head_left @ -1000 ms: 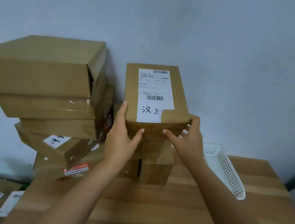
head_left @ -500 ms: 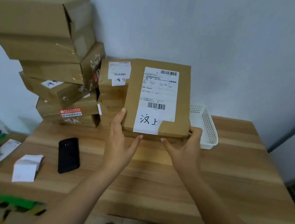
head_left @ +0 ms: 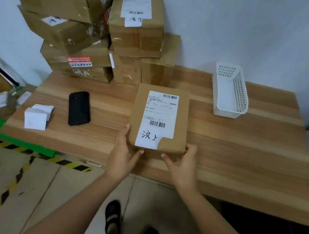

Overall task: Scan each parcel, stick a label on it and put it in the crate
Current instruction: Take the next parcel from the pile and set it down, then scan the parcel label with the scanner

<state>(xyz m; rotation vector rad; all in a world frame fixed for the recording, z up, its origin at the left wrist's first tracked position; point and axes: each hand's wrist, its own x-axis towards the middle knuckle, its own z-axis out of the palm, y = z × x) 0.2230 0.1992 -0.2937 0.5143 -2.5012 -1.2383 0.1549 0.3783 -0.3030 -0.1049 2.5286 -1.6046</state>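
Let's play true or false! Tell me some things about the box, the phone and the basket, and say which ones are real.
1. Both hands, left hand and right hand, hold the labelled parcel. True.
2. The black phone lies on top of the parcel. False: it lies on the table, left of the parcel.
3. The white basket is full of parcels. False: nothing shows inside it.
4. The white label stack sits left of the phone. True.
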